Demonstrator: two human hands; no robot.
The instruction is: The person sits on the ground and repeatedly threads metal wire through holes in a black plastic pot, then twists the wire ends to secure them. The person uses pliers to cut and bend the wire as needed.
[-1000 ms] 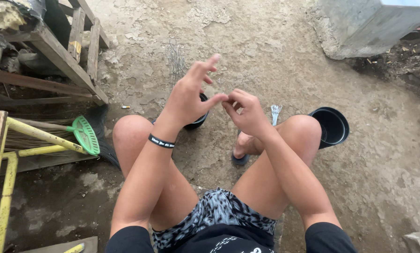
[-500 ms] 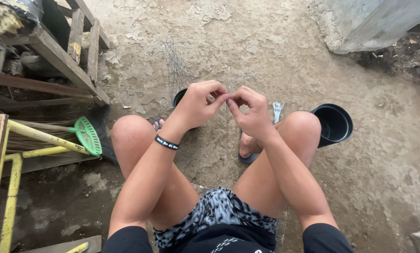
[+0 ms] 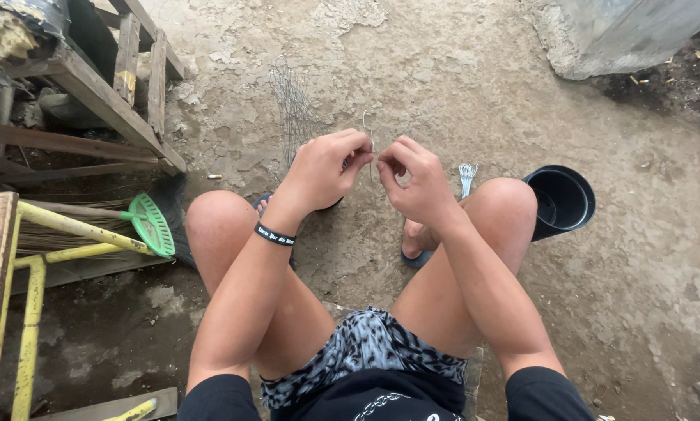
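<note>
I sit with knees apart over a dirt floor. My left hand (image 3: 326, 168), with a black wristband, and my right hand (image 3: 416, 179) meet in front of my knees. Both pinch a thin bent piece of wire (image 3: 368, 132) between thumb and fingers. A loose bundle of thin wires (image 3: 294, 109) lies on the ground just beyond my left hand. A small bunch of light wire pieces (image 3: 466, 176) rests on the ground beside my right knee.
A black round tub (image 3: 562, 201) stands right of my right knee. A green broom head (image 3: 152, 224) and yellow metal frame (image 3: 34, 312) are at left. A wooden pallet frame (image 3: 116, 86) is at upper left, a concrete block (image 3: 623, 35) at upper right.
My left hand's fingers were spread a second ago; they have closed into a pinch. Both hands stay together near the same spot, working the thin wire.
</note>
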